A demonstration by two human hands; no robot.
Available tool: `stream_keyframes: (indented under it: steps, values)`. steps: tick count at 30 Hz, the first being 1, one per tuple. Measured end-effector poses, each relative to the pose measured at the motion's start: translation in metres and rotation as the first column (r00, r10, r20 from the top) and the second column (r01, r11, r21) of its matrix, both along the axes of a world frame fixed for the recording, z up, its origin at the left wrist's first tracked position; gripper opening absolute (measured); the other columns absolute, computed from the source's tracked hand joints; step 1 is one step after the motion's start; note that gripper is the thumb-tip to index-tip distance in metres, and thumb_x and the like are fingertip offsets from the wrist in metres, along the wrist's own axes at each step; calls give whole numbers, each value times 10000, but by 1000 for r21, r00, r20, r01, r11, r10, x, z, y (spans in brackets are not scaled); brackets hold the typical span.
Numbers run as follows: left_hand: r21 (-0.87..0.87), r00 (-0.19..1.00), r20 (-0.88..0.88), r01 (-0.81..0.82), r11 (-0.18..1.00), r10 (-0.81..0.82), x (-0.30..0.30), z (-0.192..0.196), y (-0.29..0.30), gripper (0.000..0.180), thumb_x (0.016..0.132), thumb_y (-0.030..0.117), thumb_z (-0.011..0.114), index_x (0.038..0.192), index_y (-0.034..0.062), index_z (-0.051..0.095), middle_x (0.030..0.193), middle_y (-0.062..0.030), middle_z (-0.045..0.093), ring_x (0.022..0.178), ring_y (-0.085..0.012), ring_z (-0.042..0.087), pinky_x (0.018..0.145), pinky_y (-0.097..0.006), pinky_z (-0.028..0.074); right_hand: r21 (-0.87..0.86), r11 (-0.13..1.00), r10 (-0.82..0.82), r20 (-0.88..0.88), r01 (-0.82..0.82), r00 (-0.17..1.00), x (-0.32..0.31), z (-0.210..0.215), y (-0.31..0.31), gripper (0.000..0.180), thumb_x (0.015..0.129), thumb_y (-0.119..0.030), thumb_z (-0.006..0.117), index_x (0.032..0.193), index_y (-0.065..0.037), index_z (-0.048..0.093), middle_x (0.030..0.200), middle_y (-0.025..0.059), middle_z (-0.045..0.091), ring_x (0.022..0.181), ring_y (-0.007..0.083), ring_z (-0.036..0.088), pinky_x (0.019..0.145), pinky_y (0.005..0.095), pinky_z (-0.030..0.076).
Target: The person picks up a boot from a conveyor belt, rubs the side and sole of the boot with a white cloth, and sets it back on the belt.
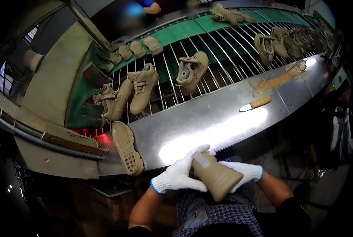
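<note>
A beige shoe upper point(216, 173), with a pale rectangular patch, is between my two hands just off the near edge of the metal counter. My left hand point(180, 172), in a white knit glove with a blue cuff, grips its left side, thumb and fingers apart around it. On the other side my right hand point(245, 173), gloved the same way, closes on it, its fingertips partly hidden behind the shoe. To the left, a loose beige sole point(128, 149) lies on the counter, its holed side up.
Beyond the metal counter point(208, 114) runs a rack of metal rods carrying beige shoes, including a lone shoe point(192, 72) and a laced shoe point(143, 87). Several soles point(152, 45) line a green strip. A wooden-handled knife point(256, 104) lies on the counter. Another person's arm point(152, 8) shows at the back.
</note>
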State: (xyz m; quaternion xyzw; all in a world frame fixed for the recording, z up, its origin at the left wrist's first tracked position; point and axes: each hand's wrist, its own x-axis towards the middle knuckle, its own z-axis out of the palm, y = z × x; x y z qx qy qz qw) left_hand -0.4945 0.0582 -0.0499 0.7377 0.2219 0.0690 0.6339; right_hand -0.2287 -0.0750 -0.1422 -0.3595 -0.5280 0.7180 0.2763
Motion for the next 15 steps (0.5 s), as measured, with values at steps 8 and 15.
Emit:
stream_keyframes:
  steps: [8,15]
  values:
    - [708,814,534,-578,406,227,0,65,-6,969,546,281,1089,1295,9,538,1137,-150,643,989,-279,669,877,-418,562,633,673,-639,237,382,732,26,85,104,602,858,-270,806,1388,-36,643,1359,172,672,1286,324,635,1118,441,493]
    - [612,594,701,-785,96,395,28,46,6,776,722,323,992,1246,19,507,1060,-187,630,824,-321,704,747,-441,593,758,651,-759,651,-27,-19,176,21,84,421,877,-267,706,1282,-150,713,1202,148,684,1181,381,625,1005,477,515]
